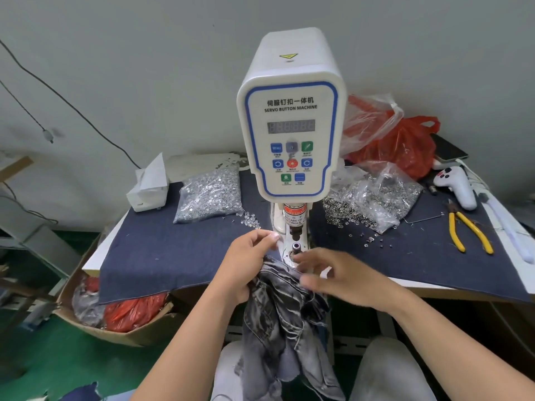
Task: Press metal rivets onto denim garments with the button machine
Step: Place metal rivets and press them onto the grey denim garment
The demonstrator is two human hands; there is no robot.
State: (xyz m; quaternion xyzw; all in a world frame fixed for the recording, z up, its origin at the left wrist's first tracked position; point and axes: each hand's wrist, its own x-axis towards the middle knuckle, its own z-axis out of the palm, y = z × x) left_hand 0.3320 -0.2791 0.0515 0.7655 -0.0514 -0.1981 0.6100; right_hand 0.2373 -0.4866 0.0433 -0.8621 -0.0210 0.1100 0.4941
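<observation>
- fingers of the left hand (246, 257) curl round the upper edge of the denim garment (285, 311), gripping it just left of the machine's lower die (296, 248).
- right hand (337, 277) has its fingers spread and loose; the fingertips rest on the garment's waistband just below the die; motion blur hides whether they pinch it.
- garment hangs down from both hands between the person's knees.
- button machine (291, 123) stands directly beyond the fingers.
- bag of rivets (210, 195) lies beyond the left fingers; bag of ring parts (373, 198) beyond the right fingers.
- yellow pliers (469, 231) lie far right of the right fingers.
</observation>
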